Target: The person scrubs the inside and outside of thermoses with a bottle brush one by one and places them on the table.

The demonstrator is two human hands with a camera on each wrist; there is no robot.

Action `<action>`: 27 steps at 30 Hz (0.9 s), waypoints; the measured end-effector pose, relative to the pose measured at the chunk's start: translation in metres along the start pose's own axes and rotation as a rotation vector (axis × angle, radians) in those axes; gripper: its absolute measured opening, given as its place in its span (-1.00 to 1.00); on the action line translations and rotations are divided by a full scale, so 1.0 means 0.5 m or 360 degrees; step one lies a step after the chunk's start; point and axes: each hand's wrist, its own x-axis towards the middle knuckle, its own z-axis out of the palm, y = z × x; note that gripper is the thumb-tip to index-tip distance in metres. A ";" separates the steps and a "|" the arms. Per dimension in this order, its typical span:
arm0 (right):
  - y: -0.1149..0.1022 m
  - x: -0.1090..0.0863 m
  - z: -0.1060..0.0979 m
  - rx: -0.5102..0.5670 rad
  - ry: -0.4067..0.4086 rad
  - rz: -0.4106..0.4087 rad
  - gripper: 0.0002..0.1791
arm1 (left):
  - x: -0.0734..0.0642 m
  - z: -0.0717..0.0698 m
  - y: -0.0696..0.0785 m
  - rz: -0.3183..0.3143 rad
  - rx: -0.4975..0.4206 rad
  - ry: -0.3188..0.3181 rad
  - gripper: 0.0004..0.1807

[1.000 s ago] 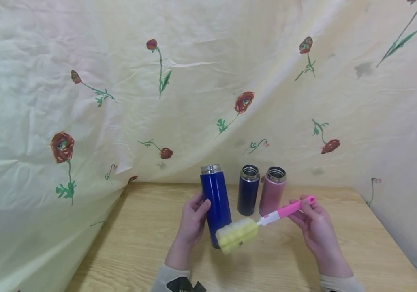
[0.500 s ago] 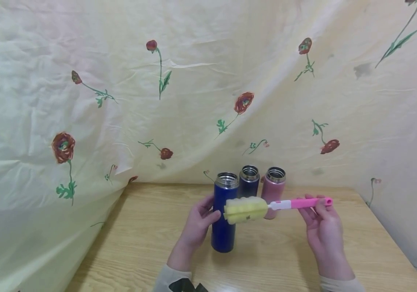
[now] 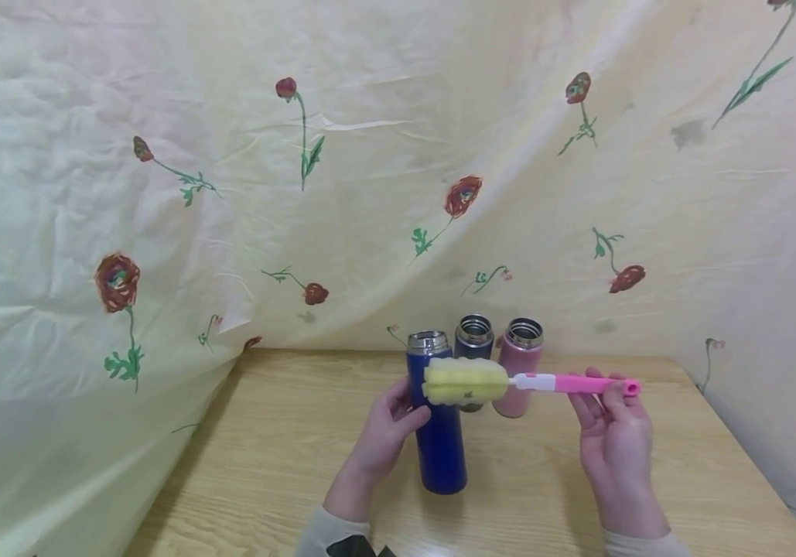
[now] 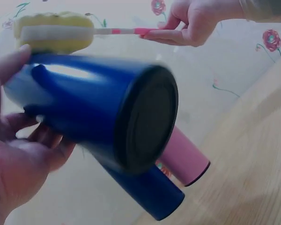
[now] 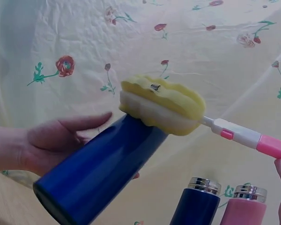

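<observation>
My left hand (image 3: 387, 433) grips a tall blue bottle (image 3: 441, 456) around its upper half. The bottle leans with its steel mouth tipped up and leftward, and its dark base (image 4: 147, 122) shows in the left wrist view, raised off the table. My right hand (image 3: 616, 449) pinches the pink handle end of a bottle brush (image 3: 599, 384) held level. The yellow and white sponge head (image 5: 161, 105) lies across the front of the blue bottle just below its mouth; whether they touch I cannot tell.
Behind the brush stand a dark blue bottle (image 3: 474, 348) and a pink bottle (image 3: 519, 360), both upright and uncapped, on the wooden table (image 3: 265, 449). A flowered cloth (image 3: 370, 232) hangs behind the table and along its sides.
The blue bottle has shifted right in my left hand, straightened, then tilted again with its base swinging right. My right hand has raised the brush and levelled it near the bottle's mouth.
</observation>
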 end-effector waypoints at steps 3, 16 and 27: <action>0.001 -0.001 0.002 0.0008 0.0004 -0.0012 -0.88 | 0.001 0.001 -0.001 -0.0089 0.0090 0.0143 -0.31; -0.012 -0.002 0.004 0.0138 0.0113 -0.0094 -0.89 | 0.002 0.007 0.002 -0.0175 0.0176 0.0179 -0.32; -0.006 0.007 -0.013 -0.0111 -0.0062 0.0064 -0.92 | 0.000 0.000 0.005 -0.0116 0.0054 0.0175 -0.36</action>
